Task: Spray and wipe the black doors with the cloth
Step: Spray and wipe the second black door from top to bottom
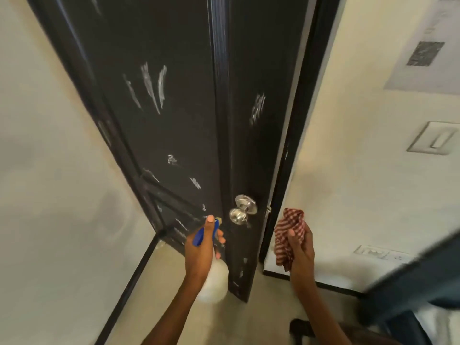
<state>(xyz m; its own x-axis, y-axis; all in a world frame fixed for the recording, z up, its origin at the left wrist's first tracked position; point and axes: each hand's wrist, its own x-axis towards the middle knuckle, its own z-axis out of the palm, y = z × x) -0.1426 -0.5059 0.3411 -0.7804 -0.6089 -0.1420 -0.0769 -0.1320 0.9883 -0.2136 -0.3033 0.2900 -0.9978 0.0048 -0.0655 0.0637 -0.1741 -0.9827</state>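
A black door (174, 125) fills the middle of the view, streaked with white marks or foam in several spots. A silver round knob (239, 215) sits low on its right side. My left hand (201, 245) grips a white spray bottle (216, 280) with a blue trigger head, its nozzle pointing at the door just left of the knob. My right hand (300, 247) holds a bunched red-and-white checked cloth (290, 232) to the right of the door's edge, a short way off the door.
Cream walls flank the door on both sides. A black door frame (298, 120) runs along the right edge. A light switch (433, 141) and a socket (373, 251) sit on the right wall. A dark blurred object (410, 282) crosses the lower right. The floor is beige.
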